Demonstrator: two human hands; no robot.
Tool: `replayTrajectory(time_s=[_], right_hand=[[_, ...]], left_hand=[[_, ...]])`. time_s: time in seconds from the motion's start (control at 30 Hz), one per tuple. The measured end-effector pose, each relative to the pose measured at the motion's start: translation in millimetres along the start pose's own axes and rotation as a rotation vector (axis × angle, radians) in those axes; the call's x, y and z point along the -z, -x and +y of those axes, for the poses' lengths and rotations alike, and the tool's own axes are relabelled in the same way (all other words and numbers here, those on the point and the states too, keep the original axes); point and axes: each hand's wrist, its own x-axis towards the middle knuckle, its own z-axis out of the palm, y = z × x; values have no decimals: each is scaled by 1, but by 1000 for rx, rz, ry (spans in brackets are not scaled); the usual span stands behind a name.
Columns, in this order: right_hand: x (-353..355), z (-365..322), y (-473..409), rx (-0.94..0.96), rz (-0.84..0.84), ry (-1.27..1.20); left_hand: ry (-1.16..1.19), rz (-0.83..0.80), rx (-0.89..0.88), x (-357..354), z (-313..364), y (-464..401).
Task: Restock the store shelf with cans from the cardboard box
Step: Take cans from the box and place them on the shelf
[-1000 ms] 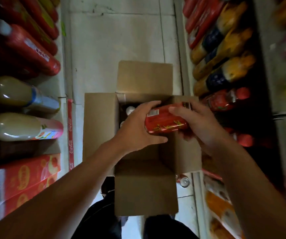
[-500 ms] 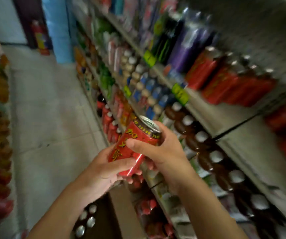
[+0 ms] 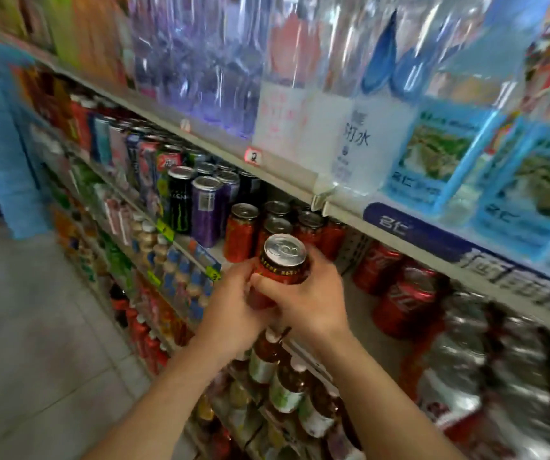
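Observation:
A red can [image 3: 282, 258] with a silver top stands upright between both my hands, just in front of the shelf [image 3: 360, 300]. My left hand [image 3: 232, 303] grips its lower left side. My right hand [image 3: 310, 295] wraps round its right side and front. Behind it, several matching red cans [image 3: 241, 232] stand in a group on the shelf. The cardboard box is out of view.
Tall black and purple cans [image 3: 205, 210] stand left of the red group; red cola cans [image 3: 406, 295] stand to the right. Water bottles [image 3: 360, 134] fill the shelf above. Bottles [image 3: 286, 386] line the shelf below. The grey tiled aisle floor [image 3: 34, 343] lies at left.
The view swung from the box on the floor up to the shelf. Both hands carried the can from lying sideways over the box to upright at the shelf's front.

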Motion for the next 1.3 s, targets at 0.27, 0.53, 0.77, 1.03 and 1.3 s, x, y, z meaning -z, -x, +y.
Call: replayTrajectory(time_s=[0.27,0.53,0.77,1.03,1.3], right_hand=[[26,40,-57,-195,148,159],[33,46,-89,-299,171,356],[35,45,-109,-307,81,510],[45,36,-120,-363,-35,429],[61,34,-120,-434,-122,390]], left_hand=[[-444,33,-18,-24,-21,-28],[-473,-68,48,-13,-38,-31],[-460,-106,52,-9,-33,-31],[-458,-99,52,-12,-27,-41],[-452,-102,57,-12,-30,-39]])
